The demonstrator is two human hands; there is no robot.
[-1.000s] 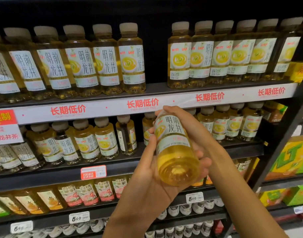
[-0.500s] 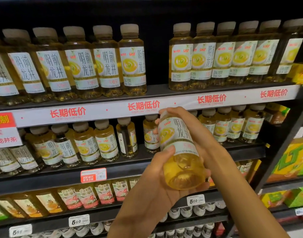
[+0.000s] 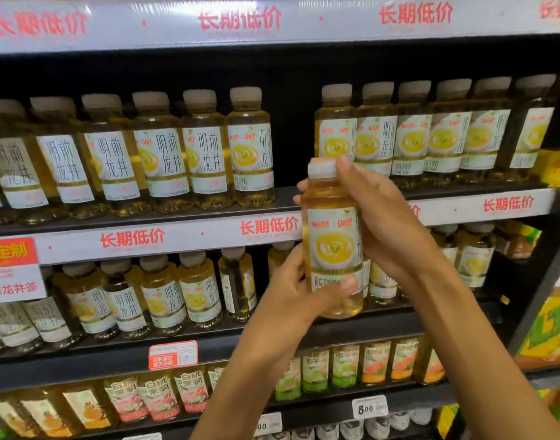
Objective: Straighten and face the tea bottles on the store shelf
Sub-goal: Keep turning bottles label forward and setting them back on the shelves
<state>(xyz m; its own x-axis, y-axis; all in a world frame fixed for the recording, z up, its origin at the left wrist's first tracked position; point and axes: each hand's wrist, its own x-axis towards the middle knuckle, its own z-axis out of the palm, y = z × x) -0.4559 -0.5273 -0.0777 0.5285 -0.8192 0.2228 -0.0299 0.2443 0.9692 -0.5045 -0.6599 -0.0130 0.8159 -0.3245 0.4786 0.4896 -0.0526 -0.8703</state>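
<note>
I hold one tea bottle (image 3: 334,239) upright in front of the shelves, its yellow cup picture facing me. My left hand (image 3: 294,293) grips its lower part, thumb across the label. My right hand (image 3: 377,217) wraps the neck and right side, a fingertip on the pale cap. Behind it, the upper shelf (image 3: 291,198) carries two rows of the same bottles (image 3: 205,150) with a gap between them, right above the held bottle. The shelf below (image 3: 383,319) holds more of them, one turned sideways (image 3: 237,287).
White price strips with red characters (image 3: 132,239) run along the shelf fronts. Lower shelves hold fruit tea bottles (image 3: 158,395) and price tags (image 3: 369,407). Yellow-green cartons (image 3: 548,331) fill the unit at the right.
The bottle went from tilted with its base toward me to upright and higher. It has turned so the cup picture faces me. My view rose toward the upper shelves.
</note>
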